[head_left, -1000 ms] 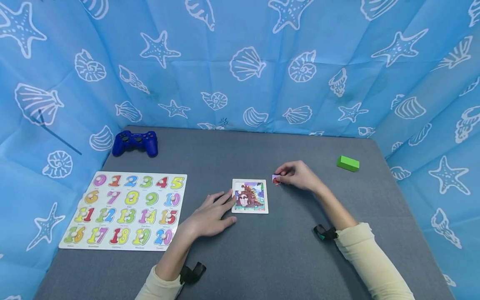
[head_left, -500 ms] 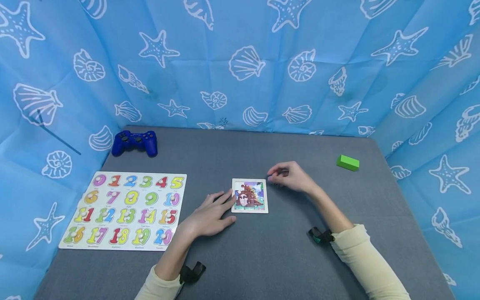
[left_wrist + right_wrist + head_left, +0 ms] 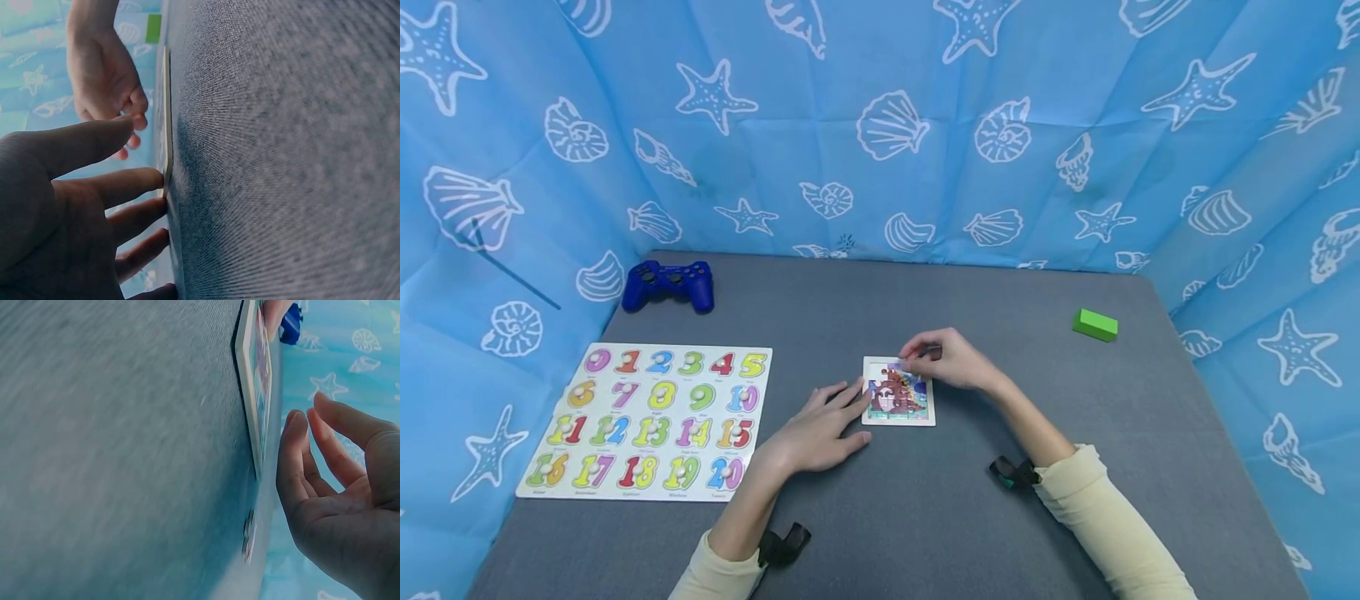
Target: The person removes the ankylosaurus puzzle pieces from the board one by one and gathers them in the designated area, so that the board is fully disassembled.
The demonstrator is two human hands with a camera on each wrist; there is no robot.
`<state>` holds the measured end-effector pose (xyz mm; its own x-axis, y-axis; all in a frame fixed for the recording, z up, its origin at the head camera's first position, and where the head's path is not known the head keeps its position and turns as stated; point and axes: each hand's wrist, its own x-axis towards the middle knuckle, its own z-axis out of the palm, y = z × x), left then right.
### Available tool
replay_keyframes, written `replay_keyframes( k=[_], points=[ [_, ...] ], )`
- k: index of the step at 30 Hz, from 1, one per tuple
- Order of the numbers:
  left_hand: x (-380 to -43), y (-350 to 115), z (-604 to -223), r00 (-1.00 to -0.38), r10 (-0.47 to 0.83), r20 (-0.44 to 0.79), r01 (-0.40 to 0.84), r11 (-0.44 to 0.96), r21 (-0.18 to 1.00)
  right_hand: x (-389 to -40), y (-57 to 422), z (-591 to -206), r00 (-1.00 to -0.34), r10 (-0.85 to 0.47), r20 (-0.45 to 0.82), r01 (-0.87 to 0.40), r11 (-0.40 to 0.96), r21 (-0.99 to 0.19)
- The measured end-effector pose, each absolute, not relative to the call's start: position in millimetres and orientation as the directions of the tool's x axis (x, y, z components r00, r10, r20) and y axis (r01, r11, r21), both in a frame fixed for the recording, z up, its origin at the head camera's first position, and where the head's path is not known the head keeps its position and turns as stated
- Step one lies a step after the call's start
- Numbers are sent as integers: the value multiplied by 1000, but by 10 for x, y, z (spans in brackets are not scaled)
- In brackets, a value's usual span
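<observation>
A small square picture puzzle (image 3: 898, 421) lies in its white frame in the middle of the table. My left hand (image 3: 820, 429) rests flat beside it, fingers spread, index fingertip right at the frame's left edge. My right hand (image 3: 951, 358) hovers over the puzzle's top right part, fingers bent. In the right wrist view, a gap shows between thumb and fingertips (image 3: 297, 425), with nothing between them. A loose puzzle piece (image 3: 249, 537) lies on the table beside the frame there; in the head view it is hidden.
A number puzzle board (image 3: 643, 422) with knobbed pieces lies at left. A blue game controller (image 3: 668, 287) sits at the back left, a green block (image 3: 1095, 325) at the back right. A blue shell-print curtain (image 3: 895, 183) surrounds the table (image 3: 925, 517).
My right hand has moved left from the loose puzzle piece to above the puzzle. That piece, seen pinched at the fingertips earlier, no longer shows in the head view. The left hand stays still.
</observation>
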<state>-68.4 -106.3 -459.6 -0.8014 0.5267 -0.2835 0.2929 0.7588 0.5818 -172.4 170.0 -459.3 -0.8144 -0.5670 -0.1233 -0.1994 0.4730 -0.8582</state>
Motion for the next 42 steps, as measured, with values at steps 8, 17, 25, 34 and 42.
replay_keyframes(
  k=[8, 17, 25, 34, 42],
  points=[
    [-672, -1066, -4571, -802, 534, -266, 302, 748, 591, -1775, 1508, -4586, -776, -617, -131, -238, 478, -845],
    [-701, -1115, -4753, -804, 559, -203, 331, 705, 628, -1819, 1425, -4644, -752, -630, -194, -246, 541, -804],
    [-676, -1078, -4593, -801, 546, -245, 309, 728, 612, -1829, 1392, -4629, -748, -629, -213, -276, 587, -761],
    [-674, -1073, -4580, -800, 540, -261, 312, 747, 588, -1832, 1345, -4596, -736, -642, -213, -329, 615, -716],
    [-674, -1071, -4583, -801, 542, -253, 315, 742, 592, -1835, 1331, -4589, -735, -646, -207, -351, 624, -698]
  ],
)
